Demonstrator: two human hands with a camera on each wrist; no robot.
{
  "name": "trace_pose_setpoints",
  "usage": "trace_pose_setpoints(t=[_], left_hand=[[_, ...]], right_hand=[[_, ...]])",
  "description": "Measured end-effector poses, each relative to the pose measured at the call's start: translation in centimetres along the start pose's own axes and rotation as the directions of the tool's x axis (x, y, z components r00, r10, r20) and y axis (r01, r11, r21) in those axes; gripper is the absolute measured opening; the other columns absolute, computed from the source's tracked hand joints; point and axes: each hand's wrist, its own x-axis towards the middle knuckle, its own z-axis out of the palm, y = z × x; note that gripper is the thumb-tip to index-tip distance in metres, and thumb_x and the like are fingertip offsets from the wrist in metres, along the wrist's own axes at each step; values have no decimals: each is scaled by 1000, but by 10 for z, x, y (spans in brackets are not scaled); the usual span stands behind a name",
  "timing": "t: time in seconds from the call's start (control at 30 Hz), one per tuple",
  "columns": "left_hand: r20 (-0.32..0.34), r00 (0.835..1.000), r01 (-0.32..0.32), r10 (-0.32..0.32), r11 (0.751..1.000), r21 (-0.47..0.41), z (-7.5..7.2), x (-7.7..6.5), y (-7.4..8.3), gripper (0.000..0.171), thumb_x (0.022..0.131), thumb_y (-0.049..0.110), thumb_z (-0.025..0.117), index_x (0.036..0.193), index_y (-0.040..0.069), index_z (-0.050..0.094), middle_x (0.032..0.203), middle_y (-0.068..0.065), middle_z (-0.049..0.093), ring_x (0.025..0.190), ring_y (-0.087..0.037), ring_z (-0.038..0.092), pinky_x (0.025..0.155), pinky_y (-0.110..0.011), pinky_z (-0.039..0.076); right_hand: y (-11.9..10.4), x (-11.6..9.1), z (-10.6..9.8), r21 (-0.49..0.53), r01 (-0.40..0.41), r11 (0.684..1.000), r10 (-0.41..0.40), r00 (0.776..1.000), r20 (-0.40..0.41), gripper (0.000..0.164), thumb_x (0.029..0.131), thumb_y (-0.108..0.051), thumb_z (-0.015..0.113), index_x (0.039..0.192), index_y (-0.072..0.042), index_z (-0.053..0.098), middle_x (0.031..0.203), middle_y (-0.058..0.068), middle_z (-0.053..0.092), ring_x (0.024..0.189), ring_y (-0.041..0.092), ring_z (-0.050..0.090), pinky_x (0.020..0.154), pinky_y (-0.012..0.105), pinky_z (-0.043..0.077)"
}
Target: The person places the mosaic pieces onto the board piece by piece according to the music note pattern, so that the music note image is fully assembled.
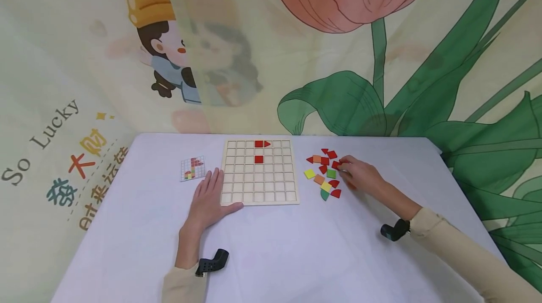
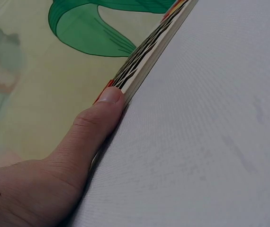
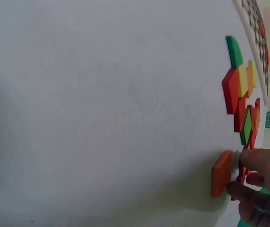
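Observation:
My left hand rests against the lower left corner of a wooden grid board, fingers along its left side, thumb at its front edge. In the left wrist view the thumb touches the board's rim. On the board sit two red squares, one in the top row and one lower, plus a red triangle. My right hand pinches a red piece at the right side of a loose group. Beside its fingertips lies an orange piece in the right wrist view.
Left of the board lies a small pattern card with a coloured grid picture. The loose group includes a yellow square, a green square, a green quarter-round and several red pieces. A printed curtain hangs behind the white table.

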Motion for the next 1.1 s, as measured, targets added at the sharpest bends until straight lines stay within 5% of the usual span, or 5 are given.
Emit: trace_pose_setpoints(t=[0.27, 0.43, 0.63, 0.83, 1.1], left_hand=[[-3, 1000, 1, -1, 1000, 7, 0, 1, 0, 112, 78, 64, 67, 155, 3, 14, 164, -17, 11, 152, -37, 6, 121, -55, 12], [-4, 1000, -1, 1, 1000, 9, -2, 2, 0, 111, 78, 63, 67, 155, 2, 14, 164, -17, 11, 152, -37, 5, 121, -55, 12], [13, 1000, 6, -6, 1000, -5, -2, 0, 1, 111, 78, 63, 67, 155, 3, 14, 164, -17, 10, 152, -37, 5, 122, -56, 11], [18, 1000, 11, -11, 1000, -10, 0, -2, -2, 112, 78, 64, 66, 155, 3, 13, 164, -16, 9, 152, -36, 4, 122, -56, 10], [3, 1000, 2, -2, 1000, -11, 3, 1, -2, 112, 78, 64, 66, 155, 3, 13, 164, -16, 10, 152, -36, 4, 122, -56, 10]], right_hand=[[9, 13, 1, -29, 90, 996, -90, 996, 5, 21, 83, -12, 76, 103, -7, 72, 105, 9, 66, 98, 24, 64, 83, 36, 60], [12, 21, -1, 0, 55, 998, -55, 997, 49, 18, 84, -11, 75, 101, -9, 71, 103, 8, 67, 98, 25, 64, 82, 36, 60], [7, 33, -10, 70, 22, 997, -23, 1000, 7, 21, 83, -18, 76, 101, -8, 72, 106, 10, 66, 99, 26, 63, 80, 36, 60], [-31, 54, -19, 95, 150, 984, -152, 988, 14, 25, 83, -19, 76, 106, -9, 73, 106, 9, 65, 84, 18, 61, 70, 26, 58], [-84, 93, -11, 146, 345, 927, -356, 932, 60, 21, 87, -15, 70, 107, -9, 75, 105, 8, 64, 75, 13, 56, 66, 19, 51]])
